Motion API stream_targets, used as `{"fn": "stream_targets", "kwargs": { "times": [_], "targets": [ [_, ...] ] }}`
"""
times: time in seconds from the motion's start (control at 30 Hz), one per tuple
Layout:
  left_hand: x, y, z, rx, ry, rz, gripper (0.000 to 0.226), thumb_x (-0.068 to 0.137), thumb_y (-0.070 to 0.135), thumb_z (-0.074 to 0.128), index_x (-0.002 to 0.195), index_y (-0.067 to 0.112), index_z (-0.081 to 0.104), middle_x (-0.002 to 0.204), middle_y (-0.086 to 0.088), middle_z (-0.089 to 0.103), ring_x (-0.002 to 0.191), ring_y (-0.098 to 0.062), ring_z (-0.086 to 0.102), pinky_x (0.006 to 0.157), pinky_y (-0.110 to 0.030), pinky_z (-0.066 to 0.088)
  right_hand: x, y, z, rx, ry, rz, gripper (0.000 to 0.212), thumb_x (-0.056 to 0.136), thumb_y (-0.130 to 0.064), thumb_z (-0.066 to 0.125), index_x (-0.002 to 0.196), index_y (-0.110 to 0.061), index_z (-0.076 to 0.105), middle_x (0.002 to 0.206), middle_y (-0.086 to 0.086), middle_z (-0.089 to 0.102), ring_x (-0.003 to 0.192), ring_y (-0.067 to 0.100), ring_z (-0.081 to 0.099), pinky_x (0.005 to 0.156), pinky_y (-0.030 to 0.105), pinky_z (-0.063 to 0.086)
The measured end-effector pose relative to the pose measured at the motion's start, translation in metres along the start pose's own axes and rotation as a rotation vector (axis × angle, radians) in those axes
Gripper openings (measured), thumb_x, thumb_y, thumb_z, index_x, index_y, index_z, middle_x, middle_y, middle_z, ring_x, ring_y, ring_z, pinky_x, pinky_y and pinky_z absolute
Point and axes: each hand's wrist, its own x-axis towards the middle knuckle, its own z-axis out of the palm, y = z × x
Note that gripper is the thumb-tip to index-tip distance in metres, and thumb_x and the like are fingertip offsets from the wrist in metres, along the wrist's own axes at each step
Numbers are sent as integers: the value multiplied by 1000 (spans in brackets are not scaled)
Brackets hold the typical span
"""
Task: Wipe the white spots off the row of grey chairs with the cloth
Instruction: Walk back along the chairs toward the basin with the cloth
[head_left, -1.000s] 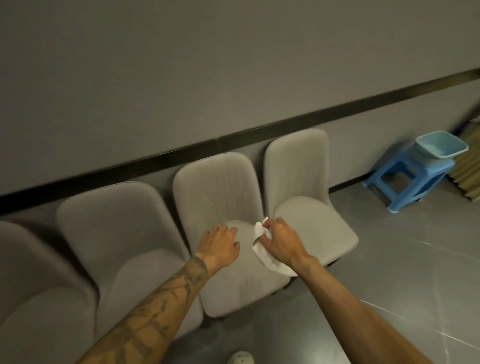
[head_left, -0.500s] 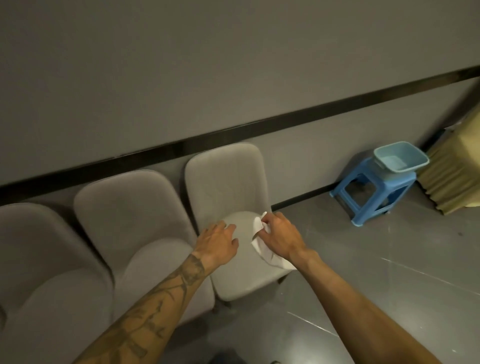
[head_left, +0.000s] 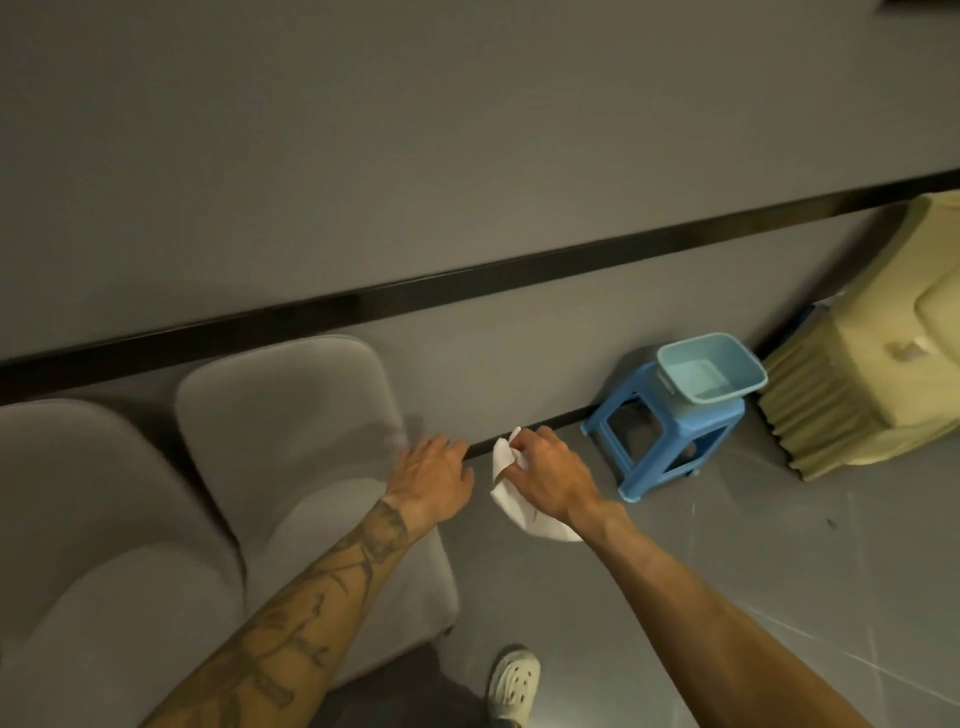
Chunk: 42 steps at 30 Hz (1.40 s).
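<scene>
Two grey chairs of the row show at the left: the end chair (head_left: 306, 467) and its neighbour (head_left: 88, 519), both blurred. My right hand (head_left: 550, 473) grips a crumpled white cloth (head_left: 519, 504), held in the air over the floor just right of the end chair. My left hand (head_left: 431, 473) hovers with relaxed fingers above the right edge of the end chair's seat and holds nothing. No white spots can be made out on the seats.
A blue plastic stool (head_left: 670, 441) with a light blue basin (head_left: 709, 369) on it stands by the wall at the right. A yellow-covered bulky object (head_left: 883, 343) fills the right corner. My light shoe (head_left: 511, 686) is on the grey tiled floor.
The view has swung right: the chairs slid left, only two remain in view. Both hands moved from above the end chair's seat toward its right edge and past it, cloth still held.
</scene>
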Motion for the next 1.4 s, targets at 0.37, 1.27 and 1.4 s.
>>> {"fn": "stream_targets", "kwargs": {
  "times": [0.37, 1.27, 1.4],
  "targets": [
    [159, 145, -14, 4, -19, 1, 48, 108, 37, 42, 153, 19, 44, 149, -8, 52, 137, -30, 46, 114, -41, 35, 111, 163, -116, -61, -41, 30, 28, 94, -39, 56, 117, -23, 58, 118, 1, 52, 105, 26, 60, 81, 33, 41],
    [459, 386, 155, -41, -149, -311, 56, 111, 39, 35, 164, 24, 28, 166, -4, 35, 153, -25, 32, 123, -38, 24, 411, 601, -197, -245, -184, -58, 24, 96, -27, 56, 117, -17, 58, 115, 12, 52, 106, 37, 58, 88, 42, 50],
    [496, 373, 214, -2, -179, -308, 55, 110, 41, 33, 163, 26, 29, 165, -2, 36, 151, -24, 34, 123, -38, 26, 467, 649, -152, -303, -182, -85, 24, 97, -29, 58, 117, -17, 57, 116, 12, 52, 106, 35, 58, 84, 38, 48]
  ]
}}
